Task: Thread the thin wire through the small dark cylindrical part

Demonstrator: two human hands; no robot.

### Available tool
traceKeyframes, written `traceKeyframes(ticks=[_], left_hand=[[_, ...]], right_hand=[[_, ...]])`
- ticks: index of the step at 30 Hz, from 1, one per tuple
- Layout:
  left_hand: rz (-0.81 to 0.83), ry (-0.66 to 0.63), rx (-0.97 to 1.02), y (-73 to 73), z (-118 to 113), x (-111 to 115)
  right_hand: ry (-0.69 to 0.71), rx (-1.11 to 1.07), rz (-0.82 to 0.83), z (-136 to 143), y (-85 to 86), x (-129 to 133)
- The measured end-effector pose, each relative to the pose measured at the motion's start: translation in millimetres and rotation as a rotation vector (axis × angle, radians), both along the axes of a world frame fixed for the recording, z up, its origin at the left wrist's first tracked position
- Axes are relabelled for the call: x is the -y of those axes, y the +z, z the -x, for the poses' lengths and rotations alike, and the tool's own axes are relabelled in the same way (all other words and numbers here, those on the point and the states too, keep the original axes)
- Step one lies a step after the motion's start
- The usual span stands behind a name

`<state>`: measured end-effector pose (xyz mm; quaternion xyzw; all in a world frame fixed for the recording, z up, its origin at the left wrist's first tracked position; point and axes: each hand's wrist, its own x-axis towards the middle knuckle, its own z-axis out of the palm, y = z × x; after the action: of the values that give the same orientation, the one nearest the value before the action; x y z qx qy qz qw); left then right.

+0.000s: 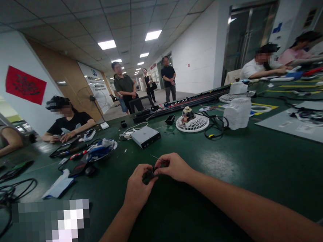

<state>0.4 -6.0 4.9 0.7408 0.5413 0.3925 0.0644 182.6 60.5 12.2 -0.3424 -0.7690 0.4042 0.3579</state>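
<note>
Near the middle of the green table, my left hand has its fingers wrapped round a small dark cylindrical part. My right hand meets it from the right, its fingers pinched at the part's near end. A thin metal rod sticks out to the upper left from my right fingers; what it belongs to is hidden. Beyond the hands lies a silver disc drive. To its right a white round fan grille carries a motor.
A white housing with black cable stands at the right, near a grey mat. Tools, blue cloth, a computer mouse and cables lie left. People sit at both sides; others stand beyond the table.
</note>
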Motion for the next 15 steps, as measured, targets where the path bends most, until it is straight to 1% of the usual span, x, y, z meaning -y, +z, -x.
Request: traceKeyframes(ticks=[5,7,11,15], left_hand=[[-0.021,-0.014,-0.015,0.4,0.6,0.0],[-0.03,-0.014,-0.015,0.0,0.7,-0.4],[-0.026,-0.002,-0.01,-1.8,0.4,-1.1],[-0.024,-0.001,0.006,-1.9,-0.2,-1.4]], right_hand=[[-0.042,0.014,-0.024,-1.3,-0.9,0.4],[-0.036,-0.002,-0.041,-1.8,-0.7,0.0],[0.008,-0.007,-0.126,-1.6,-0.1,1.7],[0.005,0.003,-0.086,-0.9,0.8,5.5]])
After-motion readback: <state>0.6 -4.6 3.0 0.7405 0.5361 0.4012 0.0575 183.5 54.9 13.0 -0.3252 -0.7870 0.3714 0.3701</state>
